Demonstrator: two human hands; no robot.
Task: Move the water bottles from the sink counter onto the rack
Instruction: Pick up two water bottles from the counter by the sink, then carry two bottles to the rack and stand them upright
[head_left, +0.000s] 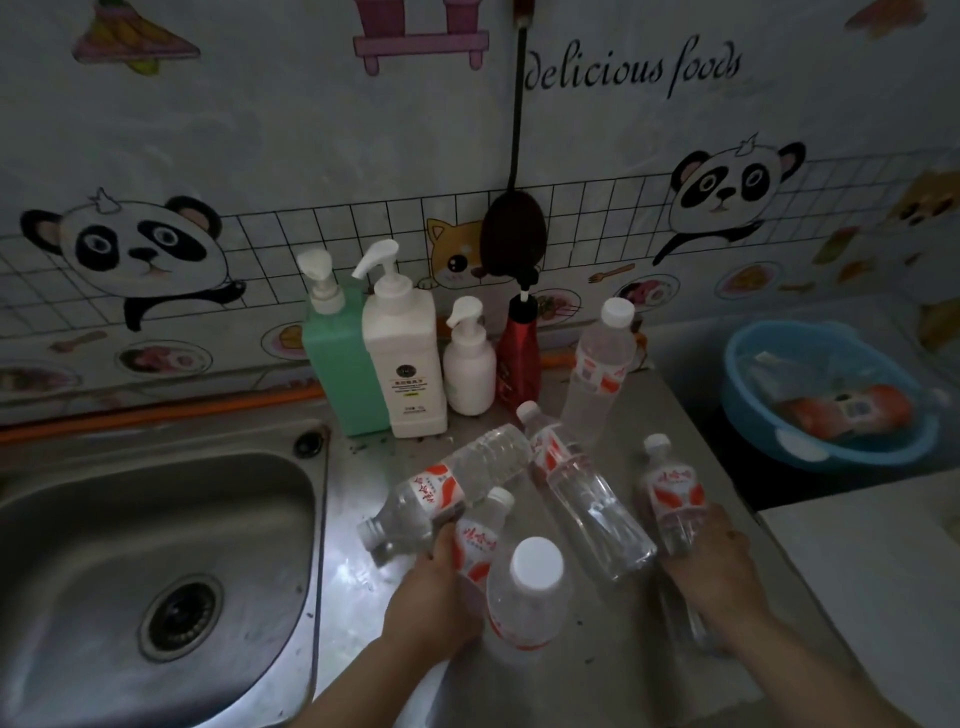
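Several clear water bottles with red-and-white labels and white caps are on the grey counter (649, 670) right of the sink. My left hand (434, 597) is wrapped around a small upright bottle (480, 535). My right hand (711, 561) grips another small upright bottle (670, 488). Two bottles lie flat between them: one (447, 488) with its cap toward the sink, one (582, 488) with its cap toward the wall. A capped bottle (527, 592) stands nearest me. A tall bottle (597, 364) stands near the wall. No rack is in view.
A steel sink (67, 571) fills the lower left. Pump dispensers, green (337, 374), white (405, 358), small white (469, 364), and a red bottle (519, 353), stand against the wall. A blue basin (753, 415) holding a bottle sits at the right. A dark ladle (514, 228) hangs above.
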